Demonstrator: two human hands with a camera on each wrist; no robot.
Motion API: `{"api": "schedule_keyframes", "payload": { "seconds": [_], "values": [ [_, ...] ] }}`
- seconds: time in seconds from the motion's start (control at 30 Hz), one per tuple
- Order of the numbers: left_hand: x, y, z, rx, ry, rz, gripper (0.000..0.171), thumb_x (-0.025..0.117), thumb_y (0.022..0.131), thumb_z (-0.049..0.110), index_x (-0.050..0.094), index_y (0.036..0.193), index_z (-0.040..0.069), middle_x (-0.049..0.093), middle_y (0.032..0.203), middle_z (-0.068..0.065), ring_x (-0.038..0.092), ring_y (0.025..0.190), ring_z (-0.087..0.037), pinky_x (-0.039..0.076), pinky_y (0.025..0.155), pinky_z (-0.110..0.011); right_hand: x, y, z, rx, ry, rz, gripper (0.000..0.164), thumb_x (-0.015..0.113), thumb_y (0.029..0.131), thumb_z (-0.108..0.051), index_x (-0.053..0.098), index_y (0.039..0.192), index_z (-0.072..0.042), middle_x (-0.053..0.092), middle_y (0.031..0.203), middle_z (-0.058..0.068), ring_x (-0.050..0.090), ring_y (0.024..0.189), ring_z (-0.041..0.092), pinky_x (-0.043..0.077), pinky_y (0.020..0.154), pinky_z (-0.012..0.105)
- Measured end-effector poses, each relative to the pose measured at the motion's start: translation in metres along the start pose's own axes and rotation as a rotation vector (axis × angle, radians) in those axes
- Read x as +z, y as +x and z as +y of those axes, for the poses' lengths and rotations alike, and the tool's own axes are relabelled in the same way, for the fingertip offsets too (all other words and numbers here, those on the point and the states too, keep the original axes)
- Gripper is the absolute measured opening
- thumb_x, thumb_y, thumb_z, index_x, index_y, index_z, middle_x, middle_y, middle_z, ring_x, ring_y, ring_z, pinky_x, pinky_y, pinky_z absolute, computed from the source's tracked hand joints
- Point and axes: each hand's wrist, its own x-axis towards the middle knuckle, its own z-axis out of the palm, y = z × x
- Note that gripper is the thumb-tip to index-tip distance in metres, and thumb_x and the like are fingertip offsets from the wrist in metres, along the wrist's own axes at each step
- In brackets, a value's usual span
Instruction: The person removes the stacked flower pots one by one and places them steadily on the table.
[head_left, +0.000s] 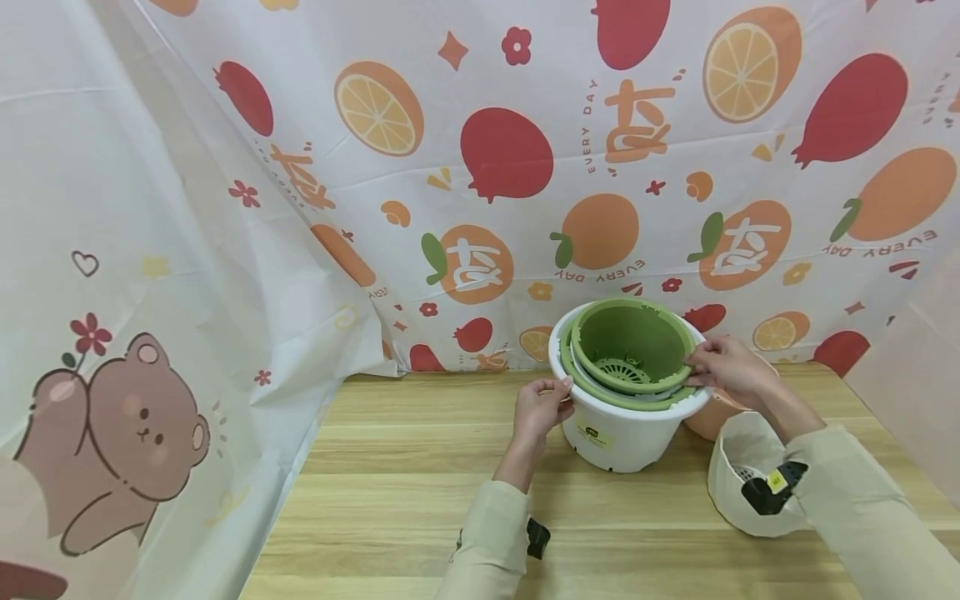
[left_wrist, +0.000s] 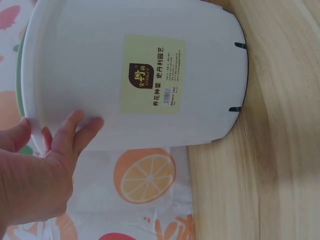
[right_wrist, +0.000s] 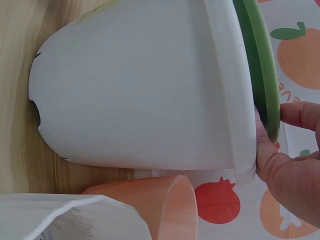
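A large white flowerpot (head_left: pixel 622 442) stands upright on the table with green pots nested inside it. The inner green pot (head_left: pixel 637 342) shows its slotted bottom. At the near left of the white pot, my left hand (head_left: pixel 542 408) pinches its rim, thumb over the top and fingers against the outer wall (left_wrist: pixel 100 75). My right hand (head_left: pixel 731 371) is on the right side and pinches a green rim (right_wrist: pixel 267 75), with fingers tucked between it and the white rim (right_wrist: pixel 235 95). A pale label (left_wrist: pixel 152 75) is stuck on the white pot's front.
An orange pot (head_left: pixel 712 417) sits right behind my right wrist, partly hidden. In front of it is a cream-white pot (head_left: pixel 723 483) with an angular rim. A fruit-print cloth (head_left: pixel 517 275) hangs behind the wooden table (head_left: pixel 405 483), and a bear-print cloth (head_left: pixel 135 433) hangs at left.
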Motion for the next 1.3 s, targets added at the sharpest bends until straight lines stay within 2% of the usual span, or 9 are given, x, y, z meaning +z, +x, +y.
{"api": "schedule_keyframes", "payload": {
  "seconds": [0.2, 0.4, 0.83, 1.03, 1.3],
  "values": [
    [-0.0004, 0.0015, -0.0008, -0.005, 0.002, -0.001, 0.022, 0.063, 0.088, 0.018, 0.06, 0.092, -0.003, 0.064, 0.086, -0.013, 0.062, 0.073, -0.016, 0.055, 0.07, -0.027, 0.0008, 0.0009, 0.0002, 0.013, 0.001, 0.016, 0.028, 0.04, 0.095, -0.002, 0.032, 0.11, 0.02, 0.047, 0.103, 0.027, 0.061, 0.074, 0.009, 0.054, 0.075, 0.028],
    [-0.0006, 0.0016, -0.0003, -0.017, 0.004, 0.001, 0.022, 0.063, 0.087, 0.018, 0.06, 0.093, -0.003, 0.064, 0.086, -0.013, 0.062, 0.073, -0.016, 0.055, 0.07, -0.026, 0.0, 0.0018, 0.0001, 0.005, -0.008, 0.006, 0.019, 0.042, 0.094, -0.001, 0.035, 0.101, 0.016, 0.051, 0.091, 0.017, 0.061, 0.073, 0.009, 0.054, 0.074, 0.027],
    [-0.0009, 0.0015, -0.001, -0.011, 0.003, -0.003, 0.023, 0.064, 0.087, 0.018, 0.06, 0.093, -0.004, 0.064, 0.087, -0.014, 0.063, 0.076, -0.019, 0.055, 0.071, -0.027, -0.0013, 0.0014, 0.0031, 0.009, 0.019, -0.026, 0.021, 0.032, 0.096, -0.001, 0.032, 0.105, 0.018, 0.038, 0.11, 0.032, 0.059, 0.079, 0.008, 0.053, 0.078, 0.026],
    [-0.0006, 0.0007, -0.0003, -0.007, 0.001, -0.005, 0.023, 0.063, 0.087, 0.018, 0.06, 0.093, -0.004, 0.064, 0.087, -0.014, 0.062, 0.075, -0.018, 0.055, 0.07, -0.027, -0.0025, 0.0019, 0.0044, 0.009, 0.022, -0.038, 0.028, 0.031, 0.097, -0.002, 0.03, 0.111, 0.023, 0.037, 0.114, 0.035, 0.059, 0.08, 0.008, 0.053, 0.078, 0.026],
    [-0.0002, 0.0004, -0.0003, 0.003, -0.007, -0.007, 0.022, 0.063, 0.088, 0.017, 0.06, 0.093, -0.004, 0.064, 0.084, -0.013, 0.062, 0.072, -0.015, 0.055, 0.069, -0.026, -0.0027, 0.001, 0.0045, -0.005, 0.032, -0.046, 0.028, 0.03, 0.097, -0.002, 0.03, 0.11, 0.023, 0.039, 0.112, 0.035, 0.059, 0.079, 0.007, 0.053, 0.077, 0.025]
  ]
}}
